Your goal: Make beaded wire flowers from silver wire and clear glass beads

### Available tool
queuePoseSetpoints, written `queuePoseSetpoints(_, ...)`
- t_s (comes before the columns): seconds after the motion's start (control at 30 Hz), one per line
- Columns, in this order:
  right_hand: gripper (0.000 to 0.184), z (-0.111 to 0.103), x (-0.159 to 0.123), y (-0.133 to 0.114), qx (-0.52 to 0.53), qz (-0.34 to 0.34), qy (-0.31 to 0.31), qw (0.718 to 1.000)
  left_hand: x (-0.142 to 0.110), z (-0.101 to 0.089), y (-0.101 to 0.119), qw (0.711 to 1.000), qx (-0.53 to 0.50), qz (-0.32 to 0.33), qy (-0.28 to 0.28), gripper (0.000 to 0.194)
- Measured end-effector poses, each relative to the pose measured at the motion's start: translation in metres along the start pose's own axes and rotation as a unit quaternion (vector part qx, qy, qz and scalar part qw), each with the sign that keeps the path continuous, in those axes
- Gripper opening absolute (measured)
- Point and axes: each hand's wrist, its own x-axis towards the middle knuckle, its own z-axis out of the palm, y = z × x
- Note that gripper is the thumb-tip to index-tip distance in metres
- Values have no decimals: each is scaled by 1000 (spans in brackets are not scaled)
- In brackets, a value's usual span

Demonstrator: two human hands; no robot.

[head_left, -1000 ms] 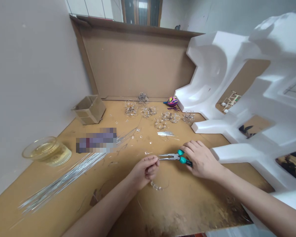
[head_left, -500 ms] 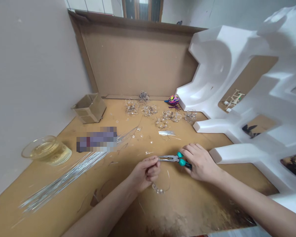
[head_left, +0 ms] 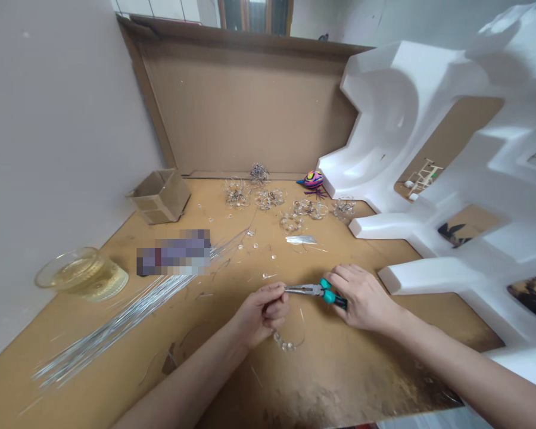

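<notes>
Teal-handled pliers (head_left: 315, 291) in the right hand (head_left: 361, 298) touch the curled left hand (head_left: 262, 314).

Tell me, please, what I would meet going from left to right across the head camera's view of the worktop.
Clear glass bowl of pale yellow liquid → open brown cardboard box → left hand → teal-handled steel pliers → right hand → white moulded foam packing

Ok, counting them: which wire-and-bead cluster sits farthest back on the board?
The dense wire ball by the cardboard backboard; the other clusters lie nearer, looser and more open.
</notes>
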Motion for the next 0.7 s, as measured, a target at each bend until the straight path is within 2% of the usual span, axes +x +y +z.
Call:
queuePoseSetpoints(0.2, 38, -1, 0, 0, 30, 35, 10, 999, 0, 4, 2, 998, 48, 37, 22, 18)
queuePoseSetpoints(0.3, 40, -2, -4, 0, 85, 94, -1, 992, 0, 5, 3, 992, 78, 85, 47, 16)
queuePoseSetpoints(0.37, 31, -2, -7, -1, 164, 166, -30, 972, 1, 6, 4, 988, 93, 105, 60, 15)
queuePoseSetpoints(0.43, 15, -2, -9, -3, 247, 232, -55, 939, 1, 6, 4, 988, 95, 109, 61, 15)
queuePoseSetpoints(0.5, 7, -2, -9, -4, 292, 266, -63, 916, 1, 5, 3, 989, 89, 105, 55, 15)
queuePoseSetpoints(0.6, 11, -2, -11, -6, 306, 253, -71, 915, 2, 4, 2, 990, 82, 105, 46, 16)
queuePoseSetpoints(0.7, 18, -5, -15, -4, 333, 213, -107, 912, 3, 4, 2, 988, 70, 125, 53, 16)
